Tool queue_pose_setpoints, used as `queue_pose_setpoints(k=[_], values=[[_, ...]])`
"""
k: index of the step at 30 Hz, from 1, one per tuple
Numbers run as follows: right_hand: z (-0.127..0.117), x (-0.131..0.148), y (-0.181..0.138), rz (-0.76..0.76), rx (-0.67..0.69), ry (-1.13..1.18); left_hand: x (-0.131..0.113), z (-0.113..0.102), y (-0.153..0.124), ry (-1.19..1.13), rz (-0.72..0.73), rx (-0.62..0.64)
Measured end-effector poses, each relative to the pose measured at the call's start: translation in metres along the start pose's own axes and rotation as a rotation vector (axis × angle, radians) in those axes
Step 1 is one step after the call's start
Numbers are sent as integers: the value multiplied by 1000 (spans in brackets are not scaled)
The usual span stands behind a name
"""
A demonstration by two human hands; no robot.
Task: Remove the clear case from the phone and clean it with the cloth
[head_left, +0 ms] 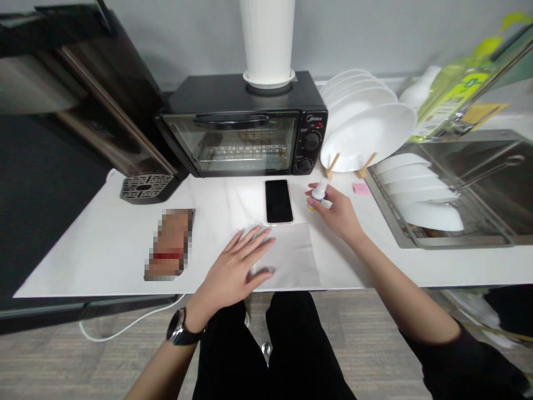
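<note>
My left hand (pixel 237 269) lies with its fingers stretched out on the left side of a pale, thin cloth or sheet (pixel 293 255) at the counter's front edge. Just beyond that sheet a smartphone (pixel 278 201) rests face up, its screen dark. To the right of the phone, my right hand (pixel 335 214) is closed around a small white bottle (pixel 320 190) with a white top. The bottle stands roughly upright, at or just above the counter; its lower part is partly covered by my fingers.
A black toaster oven (pixel 241 122) with a white pot (pixel 268 41) on top stands behind. White plates (pixel 366 133) fill a wooden rack, beside a pink note (pixel 361 189). A sink (pixel 491 189) holding bowls is at right. A pixelated flat object (pixel 170 244) and a drink machine (pixel 145 186) are left.
</note>
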State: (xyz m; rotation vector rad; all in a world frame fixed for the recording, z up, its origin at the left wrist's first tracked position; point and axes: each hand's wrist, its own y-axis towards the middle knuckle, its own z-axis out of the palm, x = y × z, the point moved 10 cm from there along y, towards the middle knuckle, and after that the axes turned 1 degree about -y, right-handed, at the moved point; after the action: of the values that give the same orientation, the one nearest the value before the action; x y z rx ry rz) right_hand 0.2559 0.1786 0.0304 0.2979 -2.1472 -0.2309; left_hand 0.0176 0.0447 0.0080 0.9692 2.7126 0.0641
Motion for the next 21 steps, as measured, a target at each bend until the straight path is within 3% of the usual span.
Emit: queue_pose_setpoints(k=[3,7,11,14,17,21], values=[[9,26,-26,-33,113,45,-4,-14,-3,-92,5,-100],[32,73,-84,-145,378,66,-13,-53,-2,-399,-43,-344],[46,88,-113,-242,464,-4,-42,-63,30,-404,39,-256],[38,74,-99,-272,404,-104,-52,-66,65,-283,79,-194],[22,56,-68,-322,353,-224,-57,-60,106,50,191,-62],[10,37,-26,-391,299,-365,-44,-55,150,321,278,-73]])
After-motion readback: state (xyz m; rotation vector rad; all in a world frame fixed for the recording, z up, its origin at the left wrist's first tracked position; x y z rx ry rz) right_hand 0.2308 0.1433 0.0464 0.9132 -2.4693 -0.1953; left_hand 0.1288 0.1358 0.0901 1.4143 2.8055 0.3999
